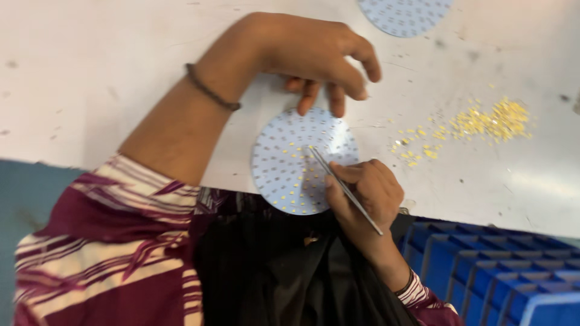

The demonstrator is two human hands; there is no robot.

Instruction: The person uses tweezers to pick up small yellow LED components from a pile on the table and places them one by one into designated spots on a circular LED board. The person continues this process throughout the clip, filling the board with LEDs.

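A round white circuit disc (290, 163) dotted with small yellow chips lies at the near edge of the white table (96, 72). My left hand (314, 57) hovers over the disc's far edge, fingers curled down and apart, fingertips near or on the rim. My right hand (365, 190) grips thin metal tweezers (344, 188) like a pen. The tweezer tip rests on the disc's middle right part.
A loose heap of tiny yellow chips (483, 121) is scattered on the table to the right. Another round disc (405, 15) lies at the far edge. A blue compartment bin (483, 265) stands below the table at right.
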